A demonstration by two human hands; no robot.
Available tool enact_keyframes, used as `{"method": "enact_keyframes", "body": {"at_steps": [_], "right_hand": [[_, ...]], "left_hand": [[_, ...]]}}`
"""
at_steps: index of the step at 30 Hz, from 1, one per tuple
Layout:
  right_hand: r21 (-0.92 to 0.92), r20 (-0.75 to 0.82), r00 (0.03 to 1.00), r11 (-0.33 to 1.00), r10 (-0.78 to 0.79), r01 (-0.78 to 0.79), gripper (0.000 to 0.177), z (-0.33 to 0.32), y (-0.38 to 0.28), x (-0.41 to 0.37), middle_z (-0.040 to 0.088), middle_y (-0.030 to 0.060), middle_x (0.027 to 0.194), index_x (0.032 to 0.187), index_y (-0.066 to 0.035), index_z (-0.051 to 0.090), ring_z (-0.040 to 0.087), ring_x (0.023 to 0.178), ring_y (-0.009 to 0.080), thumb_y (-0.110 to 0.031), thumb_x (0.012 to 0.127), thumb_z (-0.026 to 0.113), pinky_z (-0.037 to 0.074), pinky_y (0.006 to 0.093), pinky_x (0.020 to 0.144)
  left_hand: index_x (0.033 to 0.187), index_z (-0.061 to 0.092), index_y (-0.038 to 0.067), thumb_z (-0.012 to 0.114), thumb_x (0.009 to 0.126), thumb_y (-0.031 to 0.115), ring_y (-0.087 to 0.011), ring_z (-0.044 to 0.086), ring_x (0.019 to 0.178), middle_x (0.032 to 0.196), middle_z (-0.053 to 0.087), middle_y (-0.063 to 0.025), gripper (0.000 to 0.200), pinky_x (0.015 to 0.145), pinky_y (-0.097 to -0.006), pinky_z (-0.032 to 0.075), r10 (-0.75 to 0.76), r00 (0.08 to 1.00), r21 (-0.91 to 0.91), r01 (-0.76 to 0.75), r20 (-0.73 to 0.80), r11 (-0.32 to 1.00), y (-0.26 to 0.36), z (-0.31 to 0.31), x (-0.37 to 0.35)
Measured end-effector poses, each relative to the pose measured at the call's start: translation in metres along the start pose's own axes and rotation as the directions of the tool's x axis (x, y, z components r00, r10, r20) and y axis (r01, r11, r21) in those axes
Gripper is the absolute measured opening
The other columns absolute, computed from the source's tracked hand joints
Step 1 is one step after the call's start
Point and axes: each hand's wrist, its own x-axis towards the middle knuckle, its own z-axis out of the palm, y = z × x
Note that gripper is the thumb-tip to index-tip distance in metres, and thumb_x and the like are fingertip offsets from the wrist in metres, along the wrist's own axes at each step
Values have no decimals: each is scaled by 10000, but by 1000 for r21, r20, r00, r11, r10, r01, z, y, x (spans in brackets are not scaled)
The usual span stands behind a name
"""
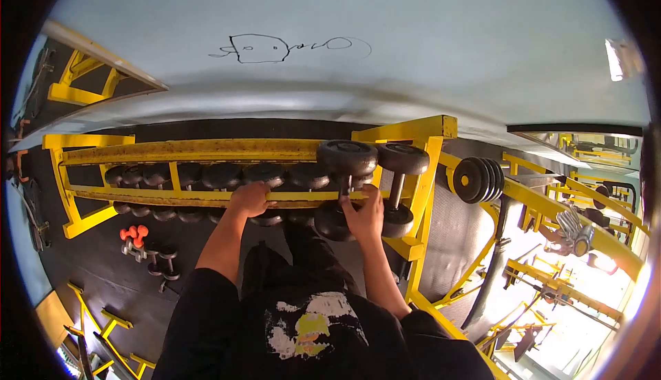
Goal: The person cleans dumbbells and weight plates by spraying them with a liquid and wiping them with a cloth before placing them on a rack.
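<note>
My right hand (366, 215) is wrapped around the handle of a black dumbbell (348, 158), which stands across the right end of the yellow rack's top rails. Its round heads point away from and toward me. Touching its right side is a second black dumbbell (403, 160) with a bare metal handle, lying the same way. My left hand (250, 199) is closed over the front yellow rail (158, 197), left of the dumbbells. The fingers curl under, so whatever they grip is hidden.
Below the top rails, the rack holds a row of black dumbbells (224, 175). Red dumbbells (133, 234) and small dark ones (165, 259) lie on the floor at left. Weight plates (476, 180) hang on a yellow frame at right. A pale wall (441, 49) rises behind the rack.
</note>
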Motion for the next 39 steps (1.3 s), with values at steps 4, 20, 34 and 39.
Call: {"method": "enact_keyframes", "body": {"at_steps": [4,20,34,39], "right_hand": [[-67,-132,920,929,-370,364,462,-14,22,-68,596,180,1134,1201,-37,533,573,1088,364,-217,822,727,461,438,946],[-47,297,889,924,-349,379,278,69,168,-324,699,129,978,1057,-29,615,692,899,247,-177,850,727,541,346,818],[-150,816,576,943,-51,297,156,159,291,-350,639,59,836,995,-34,617,616,690,163,-161,905,634,493,291,593],[-376,759,643,876,105,302,145,166,360,-368,645,68,872,986,-77,638,628,667,200,-193,932,568,482,334,586]], "left_hand": [[1289,569,111,607,934,451,-304,546,1233,1310,546,-89,493,962,-488,507,16,992,-1,-16,-124,1000,-1,8,-4],[1196,538,120,650,919,223,-352,682,936,922,731,-111,316,838,-464,508,-586,609,-803,-147,-534,578,-26,397,-293],[1323,498,71,583,892,59,-255,682,835,941,707,-140,439,776,-404,523,-975,112,-963,-169,194,-211,81,820,-576],[1348,508,103,675,870,149,-326,672,1066,1070,731,-129,508,939,-404,503,-905,98,-908,115,414,-403,176,885,-607]]}}
